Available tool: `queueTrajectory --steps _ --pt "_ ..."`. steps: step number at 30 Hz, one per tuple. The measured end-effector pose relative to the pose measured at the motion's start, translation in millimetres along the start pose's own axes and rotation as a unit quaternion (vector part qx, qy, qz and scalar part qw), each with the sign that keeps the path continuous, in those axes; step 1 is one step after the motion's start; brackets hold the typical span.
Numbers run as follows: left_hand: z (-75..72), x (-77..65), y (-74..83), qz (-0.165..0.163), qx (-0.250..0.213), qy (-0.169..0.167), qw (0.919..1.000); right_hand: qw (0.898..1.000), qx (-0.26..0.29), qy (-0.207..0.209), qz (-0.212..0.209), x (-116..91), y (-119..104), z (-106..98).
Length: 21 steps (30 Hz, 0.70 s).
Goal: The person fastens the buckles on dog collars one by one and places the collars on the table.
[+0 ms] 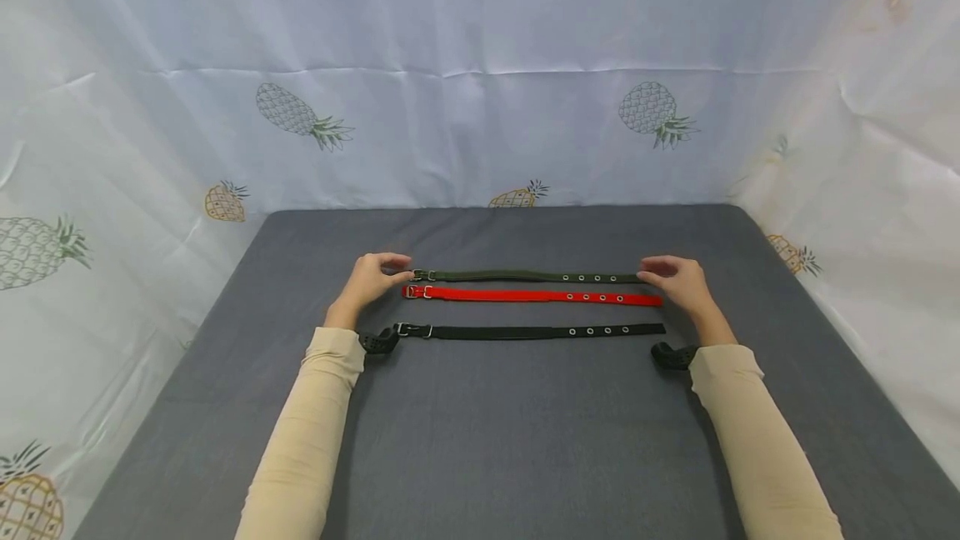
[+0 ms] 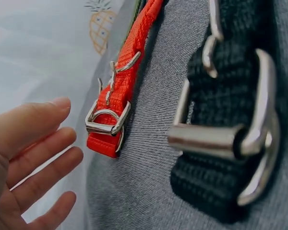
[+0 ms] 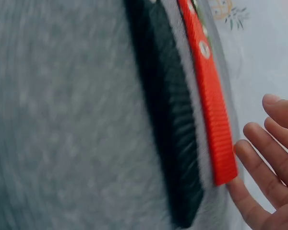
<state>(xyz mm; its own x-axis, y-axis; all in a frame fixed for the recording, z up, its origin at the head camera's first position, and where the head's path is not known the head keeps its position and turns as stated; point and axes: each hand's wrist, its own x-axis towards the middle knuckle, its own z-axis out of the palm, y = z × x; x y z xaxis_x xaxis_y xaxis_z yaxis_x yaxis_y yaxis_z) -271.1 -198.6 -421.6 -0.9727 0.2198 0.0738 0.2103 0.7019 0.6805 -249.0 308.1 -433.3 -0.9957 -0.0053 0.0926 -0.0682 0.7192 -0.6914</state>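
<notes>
Three collars lie stretched out side by side on the grey table: a green collar (image 1: 495, 276) farthest back, a red collar (image 1: 495, 296) just in front of it, and a black collar (image 1: 495, 332) nearest. Each has a metal buckle at its left end and several eyelets towards the right. My left hand (image 1: 369, 282) is beside the green collar's buckle end, thumb and fingers apart. At the other end of that collar is my right hand (image 1: 678, 282), its fingers loosely spread. In the wrist views the red buckle (image 2: 108, 122) and the red strap tip (image 3: 223, 167) show near the hands, ungripped.
The grey tabletop (image 1: 510, 440) extends in front of the collars. A white curtain (image 1: 465, 140) with printed pineapples hangs behind and at both sides. Black wrist straps (image 1: 378, 342) sit by each cuff.
</notes>
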Motion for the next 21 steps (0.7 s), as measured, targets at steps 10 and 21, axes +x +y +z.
queueTrajectory --steps 10,21 --pt "3.6 9.5 -8.0 -0.028 -0.003 -0.019 0.9994 0.998 0.010 -0.055 0.033 7 14 -3" --pt "6.3 19.4 -5.2 -0.049 0.016 -0.060 0.9969 0.990 -0.013 -0.127 0.055 22 17 -10"
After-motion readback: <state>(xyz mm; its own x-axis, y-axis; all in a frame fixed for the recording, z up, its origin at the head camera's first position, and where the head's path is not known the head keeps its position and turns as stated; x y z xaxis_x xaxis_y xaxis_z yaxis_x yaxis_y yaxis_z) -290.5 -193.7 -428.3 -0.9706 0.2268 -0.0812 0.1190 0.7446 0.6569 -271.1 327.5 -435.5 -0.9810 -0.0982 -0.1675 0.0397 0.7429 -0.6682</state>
